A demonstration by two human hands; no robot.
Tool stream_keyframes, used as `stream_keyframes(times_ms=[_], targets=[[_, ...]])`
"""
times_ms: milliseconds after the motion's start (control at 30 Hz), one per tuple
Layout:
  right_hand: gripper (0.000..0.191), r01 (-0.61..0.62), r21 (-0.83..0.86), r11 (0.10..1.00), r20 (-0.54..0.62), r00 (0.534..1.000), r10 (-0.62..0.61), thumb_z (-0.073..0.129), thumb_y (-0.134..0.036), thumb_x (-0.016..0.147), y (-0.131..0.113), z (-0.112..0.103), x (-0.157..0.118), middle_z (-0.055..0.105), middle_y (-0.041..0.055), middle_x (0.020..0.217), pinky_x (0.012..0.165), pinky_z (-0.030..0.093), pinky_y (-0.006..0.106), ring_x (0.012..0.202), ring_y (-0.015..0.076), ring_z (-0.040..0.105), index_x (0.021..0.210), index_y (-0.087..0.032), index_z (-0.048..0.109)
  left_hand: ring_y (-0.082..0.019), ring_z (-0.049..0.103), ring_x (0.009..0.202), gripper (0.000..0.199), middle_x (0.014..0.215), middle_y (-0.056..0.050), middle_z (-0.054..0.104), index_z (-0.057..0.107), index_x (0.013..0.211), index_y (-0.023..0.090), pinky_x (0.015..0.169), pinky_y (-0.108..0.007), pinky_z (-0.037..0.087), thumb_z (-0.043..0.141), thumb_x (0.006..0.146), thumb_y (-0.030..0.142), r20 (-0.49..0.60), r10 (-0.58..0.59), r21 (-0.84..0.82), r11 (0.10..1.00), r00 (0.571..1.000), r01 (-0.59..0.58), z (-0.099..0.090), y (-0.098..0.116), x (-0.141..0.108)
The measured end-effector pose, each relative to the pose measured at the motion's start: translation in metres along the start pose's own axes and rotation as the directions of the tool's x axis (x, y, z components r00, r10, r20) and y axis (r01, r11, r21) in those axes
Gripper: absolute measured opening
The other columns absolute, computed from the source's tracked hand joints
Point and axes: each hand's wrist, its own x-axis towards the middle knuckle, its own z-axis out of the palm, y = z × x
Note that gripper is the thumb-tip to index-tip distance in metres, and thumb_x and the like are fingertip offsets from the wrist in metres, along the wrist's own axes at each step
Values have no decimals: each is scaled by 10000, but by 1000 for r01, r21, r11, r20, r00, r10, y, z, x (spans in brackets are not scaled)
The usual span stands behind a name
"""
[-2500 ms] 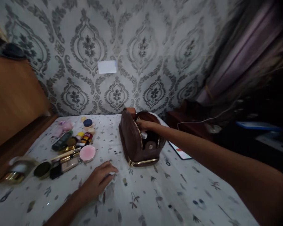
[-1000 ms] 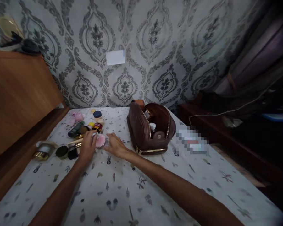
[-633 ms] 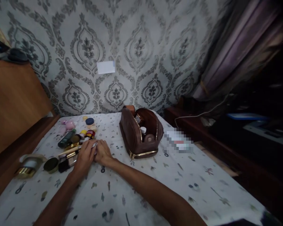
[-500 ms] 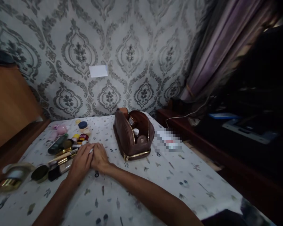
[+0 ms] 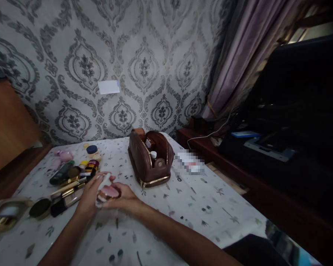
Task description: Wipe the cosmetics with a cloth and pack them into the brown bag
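Between my hands is a small round container (image 5: 110, 191) with a pink top and a shiny copper-coloured rim. My right hand (image 5: 126, 197) grips it from the right, thumb and fingers around its side. My left hand (image 5: 87, 194) is closed on a white, soft-looking wad (image 5: 105, 180) pressed against the container; blur hides its exact kind. Just left of my hands lie makeup brushes (image 5: 68, 188) and a bottle with a black cap (image 5: 65, 203). A brown zippered bag (image 5: 151, 162) stands open beyond my right hand, with a white-capped bottle (image 5: 153, 155) inside.
At the left lie a dark green tube (image 5: 61, 173), pink items (image 5: 65, 156), a dark red jar (image 5: 92, 165), a navy-lidded jar (image 5: 91, 150), a dark round lid (image 5: 40, 208) and a gold-banded container (image 5: 2, 221). A blurred-out packet (image 5: 191, 162) lies right of the bag.
My hands have parted from a folded, closed position, bringing the pink-topped container into view between them. The whole view has shifted slightly; the bag and other items stay in place.
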Motion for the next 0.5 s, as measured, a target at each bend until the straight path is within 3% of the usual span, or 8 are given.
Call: stream_keyframes(times_ms=[67, 167, 233, 333, 400, 500], targets=[[619, -62, 322, 945, 33, 998, 54, 919, -371, 424, 6, 0, -5, 664, -15, 873, 672, 458, 243, 767, 135, 616, 940, -187, 631, -210, 704, 701, 497, 806, -27, 737, 599, 1019, 184, 614, -300, 548, 741, 662, 500, 5, -24, -94, 995, 1000, 25, 5, -4, 0], [584, -149, 569, 809, 130, 987, 91, 894, -434, 537, 9, -1, -9, 695, 13, 927, 647, 457, 219, 766, 129, 634, 1002, -202, 629, -189, 689, 683, 506, 778, -36, 731, 618, 975, 154, 598, -274, 534, 697, 690, 564, -51, 3, -98, 995, 999, -8, 7, -14, 3], [543, -222, 632, 743, 211, 971, 111, 802, -536, 663, 7, -1, -10, 708, 35, 920, 634, 463, 220, 762, 141, 643, 1053, -198, 633, -198, 695, 769, 545, 870, -62, 739, 639, 982, 141, 636, -273, 537, 630, 734, 627, -101, 60, -16, 998, 993, -62, 6, -21, 5], [496, -286, 681, 674, 224, 958, 180, 544, -637, 858, 1, -2, -9, 716, 44, 895, 616, 474, 232, 714, 142, 642, 1073, -199, 632, -220, 622, 1125, 526, 1201, -80, 677, 630, 1116, 184, 913, -316, 506, 510, 846, 620, -156, 208, 203, 964, 966, -175, 2, -29, 4], [531, -296, 708, 641, 191, 954, 229, 362, -647, 933, -2, -2, -8, 716, 34, 856, 611, 482, 245, 672, 138, 634, 1043, -204, 634, -213, 509, 1288, 503, 1346, -80, 592, 588, 1198, 202, 1079, -341, 393, 445, 903, 584, -139, 290, 346, 910, 947, -228, 1, -32, 1], [576, -275, 730, 625, 142, 957, 255, 263, -646, 953, -5, -2, -7, 719, 23, 835, 617, 491, 255, 671, 139, 635, 1024, -212, 634, -219, 455, 1339, 504, 1389, -101, 545, 509, 1281, 190, 1145, -380, 307, 359, 954, 544, -41, 362, 465, 832, 931, -303, 2, -31, -5]])
